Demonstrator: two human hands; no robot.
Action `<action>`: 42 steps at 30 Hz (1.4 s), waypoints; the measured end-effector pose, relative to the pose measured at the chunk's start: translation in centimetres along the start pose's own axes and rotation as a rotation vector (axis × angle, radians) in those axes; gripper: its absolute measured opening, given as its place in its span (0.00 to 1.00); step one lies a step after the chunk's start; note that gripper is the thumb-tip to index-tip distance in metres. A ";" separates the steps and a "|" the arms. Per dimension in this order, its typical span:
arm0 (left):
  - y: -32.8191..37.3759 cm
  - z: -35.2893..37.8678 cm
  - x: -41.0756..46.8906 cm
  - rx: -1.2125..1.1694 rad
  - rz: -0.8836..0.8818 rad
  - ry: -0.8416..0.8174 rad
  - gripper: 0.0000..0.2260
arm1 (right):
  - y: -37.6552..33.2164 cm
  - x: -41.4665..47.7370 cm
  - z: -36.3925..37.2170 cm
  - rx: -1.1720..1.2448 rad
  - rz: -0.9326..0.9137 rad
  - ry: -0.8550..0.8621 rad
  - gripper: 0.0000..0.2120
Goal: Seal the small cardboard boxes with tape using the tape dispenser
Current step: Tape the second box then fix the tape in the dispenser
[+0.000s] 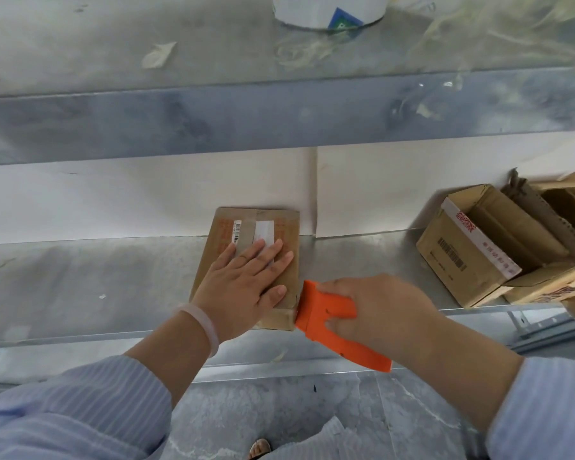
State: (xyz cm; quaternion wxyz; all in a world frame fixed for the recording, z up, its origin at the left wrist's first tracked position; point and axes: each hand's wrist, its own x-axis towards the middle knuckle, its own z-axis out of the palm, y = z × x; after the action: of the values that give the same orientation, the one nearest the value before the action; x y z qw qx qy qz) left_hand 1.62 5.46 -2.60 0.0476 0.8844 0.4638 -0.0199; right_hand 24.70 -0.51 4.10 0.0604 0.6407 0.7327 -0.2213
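Observation:
A small flat cardboard box (226,227) lies on the metal shelf (80,277), with a barcode sticker and a white label on top. My left hand (246,283) presses flat on its lid, fingers straight. My right hand (372,310) grips an orange tape dispenser (329,313), whose front edge touches the box's near right corner. The tape roll is hidden under my hand.
Several open cardboard boxes (478,247) stand at the right end of the shelf. A white bucket (329,11) sits on the upper shelf amid straw-like scraps. White paper (113,200) lines the back wall. The concrete floor (279,413) lies below.

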 end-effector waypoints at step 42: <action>-0.4 0.3 0.1 0.070 -0.012 0.006 0.26 | 11.7 2.8 11.4 -0.420 -0.180 0.722 0.32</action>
State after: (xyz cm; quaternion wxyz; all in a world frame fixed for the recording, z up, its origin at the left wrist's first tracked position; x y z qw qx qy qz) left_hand 1.36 5.76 -2.91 0.0154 0.8828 0.4684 -0.0337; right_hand 33.33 -1.62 -10.06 -0.0907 0.5842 0.7891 0.1668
